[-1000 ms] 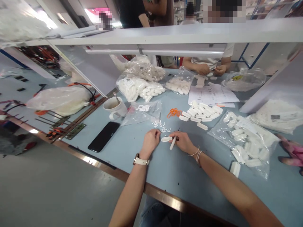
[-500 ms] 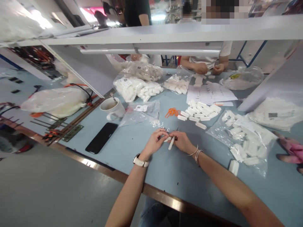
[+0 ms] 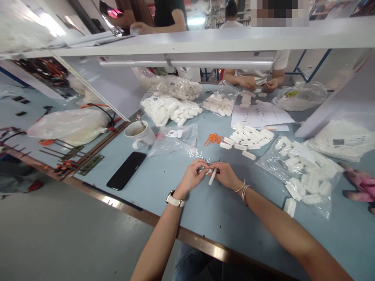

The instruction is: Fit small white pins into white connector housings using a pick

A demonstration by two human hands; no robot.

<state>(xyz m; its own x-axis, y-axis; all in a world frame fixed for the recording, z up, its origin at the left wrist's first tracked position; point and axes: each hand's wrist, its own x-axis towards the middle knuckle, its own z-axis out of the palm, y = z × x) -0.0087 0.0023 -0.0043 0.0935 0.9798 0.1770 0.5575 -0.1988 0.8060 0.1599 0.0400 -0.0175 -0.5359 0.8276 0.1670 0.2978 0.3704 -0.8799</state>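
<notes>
Both my hands meet above the blue work table, close together. My left hand [image 3: 193,175] is closed, thumb and fingers pinching a small white plastic piece [image 3: 209,171] that they mostly cover. Between the fingers of my right hand [image 3: 225,175] is a slim white-handled tool [image 3: 213,177], its thin dark tip pointing away from me; its exact kind is unclear. Just beyond the fingertips lie tiny white bits [image 3: 194,153]. Farther off are a small heap of orange pieces [image 3: 213,139] and a pile of white plastic casings [image 3: 249,137].
A black phone [image 3: 126,170] and a mug with a spoon [image 3: 140,134] are on the left. An open bag of white casings [image 3: 310,175] lies right, with filled bags [image 3: 170,105] behind. A shelf [image 3: 187,41] crosses above. Opposite, a person's hands [image 3: 249,82] handle white parts.
My hands stay in nearly the same place, with slight finger movement around the white piece. In the background at upper left, a person's arm has come into view above the shelf.
</notes>
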